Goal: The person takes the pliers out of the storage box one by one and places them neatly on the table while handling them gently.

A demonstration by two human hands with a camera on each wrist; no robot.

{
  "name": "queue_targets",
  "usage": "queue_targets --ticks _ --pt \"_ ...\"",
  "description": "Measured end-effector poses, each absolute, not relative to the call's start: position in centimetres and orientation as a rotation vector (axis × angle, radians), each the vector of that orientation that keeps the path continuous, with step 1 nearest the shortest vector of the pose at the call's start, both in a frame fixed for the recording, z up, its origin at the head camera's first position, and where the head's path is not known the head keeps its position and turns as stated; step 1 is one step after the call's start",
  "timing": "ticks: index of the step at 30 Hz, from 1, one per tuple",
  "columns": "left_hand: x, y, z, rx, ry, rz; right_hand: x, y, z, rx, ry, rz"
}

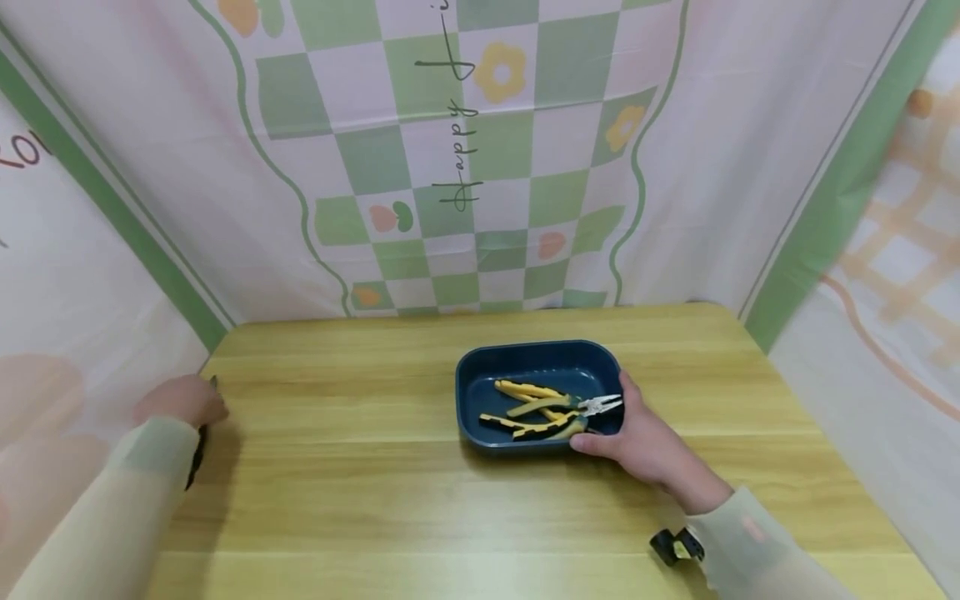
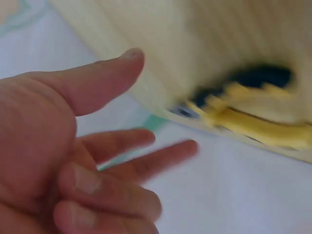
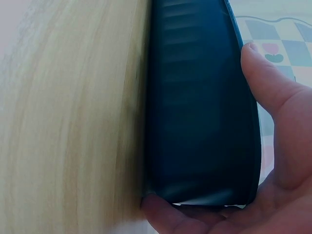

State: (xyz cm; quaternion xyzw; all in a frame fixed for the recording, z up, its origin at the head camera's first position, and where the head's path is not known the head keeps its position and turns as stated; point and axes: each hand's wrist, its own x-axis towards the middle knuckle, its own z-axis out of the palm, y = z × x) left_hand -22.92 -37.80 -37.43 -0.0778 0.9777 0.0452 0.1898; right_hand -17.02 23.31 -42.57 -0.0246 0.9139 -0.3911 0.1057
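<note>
At the table's left edge my left hand [image 1: 180,402] reaches down, thumb and two fingers extended in the left wrist view. Beside it in that view, blurred, lie pliers [image 2: 263,129] with yellow and black handles, apart from the visible fingers. My right hand [image 1: 637,433] grips the right end of a dark blue rectangular bin [image 1: 471,367], the thumb on its near rim. Inside the bin lie pliers [image 1: 551,407] with yellow, black and olive handles; one silver nose points right, towards the right hand. The right wrist view shows the bin's side wall [image 3: 204,107] and fingers at its base.
The wood-grain table [image 1: 337,500] extends around the bin. A checked green and white cloth [image 1: 435,150] hangs behind, with pale cloth on both sides. A black wrist device [image 1: 675,546] sits by the right sleeve.
</note>
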Motion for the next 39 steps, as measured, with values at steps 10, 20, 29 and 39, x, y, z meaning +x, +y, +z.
queue_targets --ticks 10,20,29,39 --pt "-25.6 -26.9 -35.9 0.188 2.863 0.473 -16.9 23.3 -42.5 -0.050 2.684 -1.156" --pt "-26.3 -17.2 -34.9 0.378 2.826 0.752 -16.9 23.2 -42.4 -0.032 2.681 -1.134" --pt "-25.8 -7.8 -35.1 0.622 2.661 0.705 -17.0 23.4 -42.4 -0.030 2.682 -1.138" --pt "-25.3 -1.0 -35.5 0.781 2.526 0.497 -17.1 23.5 -42.4 -0.047 2.681 -1.129"
